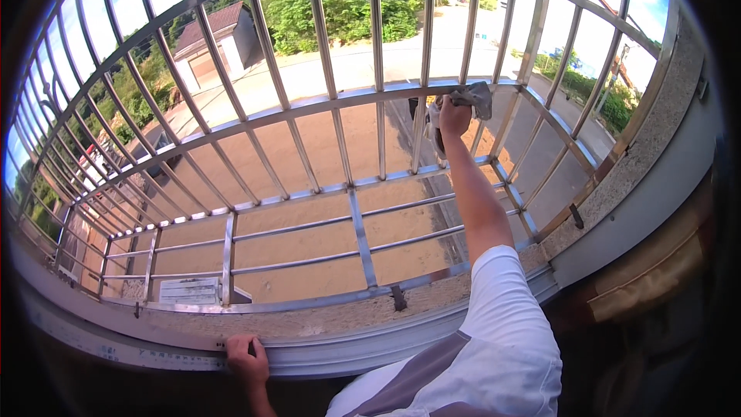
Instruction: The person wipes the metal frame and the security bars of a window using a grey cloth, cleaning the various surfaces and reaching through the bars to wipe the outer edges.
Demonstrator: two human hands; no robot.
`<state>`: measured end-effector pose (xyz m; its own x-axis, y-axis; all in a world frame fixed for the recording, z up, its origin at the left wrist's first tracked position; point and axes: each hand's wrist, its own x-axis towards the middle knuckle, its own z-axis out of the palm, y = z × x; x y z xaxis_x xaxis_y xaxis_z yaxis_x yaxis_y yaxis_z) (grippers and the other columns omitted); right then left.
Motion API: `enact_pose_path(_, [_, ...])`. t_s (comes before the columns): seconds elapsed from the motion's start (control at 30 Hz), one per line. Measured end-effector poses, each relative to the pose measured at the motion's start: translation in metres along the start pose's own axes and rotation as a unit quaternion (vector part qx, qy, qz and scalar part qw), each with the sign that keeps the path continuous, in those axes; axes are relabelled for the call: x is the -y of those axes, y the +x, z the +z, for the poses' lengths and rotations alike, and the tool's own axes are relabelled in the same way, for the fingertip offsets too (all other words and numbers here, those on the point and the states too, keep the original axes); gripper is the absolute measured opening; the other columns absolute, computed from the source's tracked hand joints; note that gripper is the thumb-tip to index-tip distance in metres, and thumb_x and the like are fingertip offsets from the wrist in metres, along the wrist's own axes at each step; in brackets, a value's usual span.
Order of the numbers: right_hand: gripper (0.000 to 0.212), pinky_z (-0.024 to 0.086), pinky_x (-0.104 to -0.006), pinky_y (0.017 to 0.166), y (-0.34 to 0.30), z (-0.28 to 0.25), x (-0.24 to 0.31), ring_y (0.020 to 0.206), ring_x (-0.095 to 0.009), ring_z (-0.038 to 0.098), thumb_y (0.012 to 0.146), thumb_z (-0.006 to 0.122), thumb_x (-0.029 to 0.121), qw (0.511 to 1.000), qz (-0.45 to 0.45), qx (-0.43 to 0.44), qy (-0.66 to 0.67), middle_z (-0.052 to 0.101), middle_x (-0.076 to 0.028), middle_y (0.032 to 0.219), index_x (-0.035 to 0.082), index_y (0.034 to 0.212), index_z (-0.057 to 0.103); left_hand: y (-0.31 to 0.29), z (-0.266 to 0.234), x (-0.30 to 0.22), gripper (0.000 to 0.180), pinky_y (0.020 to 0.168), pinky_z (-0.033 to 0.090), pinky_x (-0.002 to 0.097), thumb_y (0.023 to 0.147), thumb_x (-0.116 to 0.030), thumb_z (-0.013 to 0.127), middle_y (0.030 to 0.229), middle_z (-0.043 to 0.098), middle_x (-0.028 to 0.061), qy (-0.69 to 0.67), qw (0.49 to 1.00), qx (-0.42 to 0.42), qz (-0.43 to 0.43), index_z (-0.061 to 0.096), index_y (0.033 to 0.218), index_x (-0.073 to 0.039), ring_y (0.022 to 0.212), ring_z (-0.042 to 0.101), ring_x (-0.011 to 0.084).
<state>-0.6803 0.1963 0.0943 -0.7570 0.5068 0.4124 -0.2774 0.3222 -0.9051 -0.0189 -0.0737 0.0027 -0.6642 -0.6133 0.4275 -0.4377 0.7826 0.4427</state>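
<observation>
My right arm reaches out through the window opening to a metal window guard point(302, 110). At the guard's horizontal rail, near its far right corner, my right hand point(454, 117) is closed round a grey cloth point(474, 98). Part of the cloth bunches over the rail, and some hangs below by the upright bars. Down at the near side, my left hand point(248, 357) grips the edge of the window frame point(324, 355) with its fingers curled over. The palm side of each hand is hidden.
A rough stone sill point(309, 324) runs between the frame and the guard, with dark metal brackets such as one point(398, 298) on it. A white printed plate point(191, 291) lies at the guard's bottom left. Beyond the bars are brown ground, a small building point(212, 46) and trees point(347, 8).
</observation>
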Motion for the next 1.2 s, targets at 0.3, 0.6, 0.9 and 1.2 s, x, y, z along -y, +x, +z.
enact_pose_path(0.3, [0.041,0.055,-0.049,0.088,0.017,-0.007,-0.021,0.105,-0.04,0.071,0.088,0.077,0.037,0.991,-0.104,-0.083,0.029,0.077,-0.02,0.107,0.0,0.107,0.075,0.009,0.008,-0.005,0.004,0.092,0.051,0.0448,0.085,-0.001,0.068,0.094,0.066,0.0177,-0.009,1.0,0.014,0.015,0.068,0.089,0.0,0.098,0.063,0.038])
enact_pose_path(0.6, [0.046,0.053,-0.0433,0.093,-0.029,-0.036,-0.121,0.104,-0.035,0.073,0.08,0.083,0.039,0.994,0.034,0.075,-0.066,0.077,-0.019,0.102,0.0,0.103,0.074,0.008,0.013,-0.004,0.004,0.09,0.052,0.0449,0.085,-0.001,0.068,0.095,0.067,0.0176,0.001,1.0,0.014,0.013,0.068,0.088,0.0,0.096,0.064,0.037])
enact_pose_path(0.9, [0.038,0.054,-0.0443,0.091,0.031,-0.012,0.004,0.1,-0.038,0.073,0.08,0.081,0.033,0.99,-0.034,-0.017,0.136,0.077,-0.02,0.099,-0.002,0.095,0.075,0.008,0.006,-0.005,0.002,0.091,0.052,0.0456,0.085,-0.001,0.068,0.094,0.067,0.0175,-0.015,1.0,0.01,-0.001,0.068,0.087,0.001,0.097,0.064,0.037])
enact_pose_path(1.2, [0.039,0.054,-0.0454,0.093,-0.042,-0.044,-0.117,0.104,-0.036,0.072,0.081,0.084,0.029,0.987,-0.011,0.161,-0.024,0.075,-0.021,0.105,-0.002,0.1,0.071,0.007,0.005,-0.005,0.003,0.091,0.052,0.0456,0.085,0.0,0.067,0.094,0.067,0.0177,-0.014,1.0,0.007,-0.007,0.068,0.088,0.001,0.096,0.064,0.0369])
